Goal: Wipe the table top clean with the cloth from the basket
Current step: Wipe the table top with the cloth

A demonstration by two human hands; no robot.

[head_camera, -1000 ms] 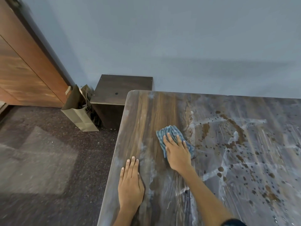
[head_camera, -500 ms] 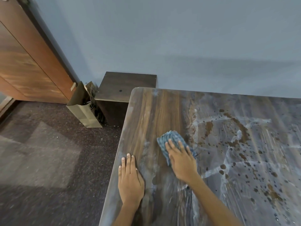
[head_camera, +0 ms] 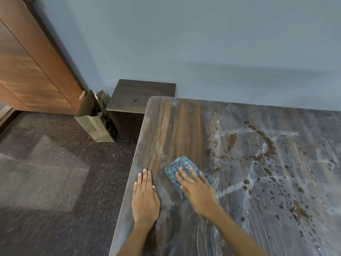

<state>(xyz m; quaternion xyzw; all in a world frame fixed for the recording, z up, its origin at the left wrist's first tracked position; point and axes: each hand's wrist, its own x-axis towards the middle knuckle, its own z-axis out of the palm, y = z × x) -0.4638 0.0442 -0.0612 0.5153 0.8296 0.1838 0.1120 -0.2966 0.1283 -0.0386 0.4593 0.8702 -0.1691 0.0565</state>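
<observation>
A folded blue cloth [head_camera: 181, 166] lies on the wooden table top [head_camera: 177, 126], near its left side. My right hand [head_camera: 198, 191] presses flat on the cloth with straight fingers, covering its near half. Flat on the table by the left edge rests my left hand [head_camera: 145, 198], fingers together and holding nothing. Brown splashes [head_camera: 265, 145] and white smears cover the table to the right of the cloth. The strip of wood beyond the cloth looks clean. No basket is in view.
A low dark cabinet [head_camera: 142, 97] stands against the blue wall beyond the table's far left corner. A paper bag [head_camera: 93, 122] leans beside it on the dark carpet. A wooden door [head_camera: 27, 67] fills the upper left.
My right hand has slid the cloth slightly to the left and nearer to me, closer to my left hand. The left hand stays flat in place.
</observation>
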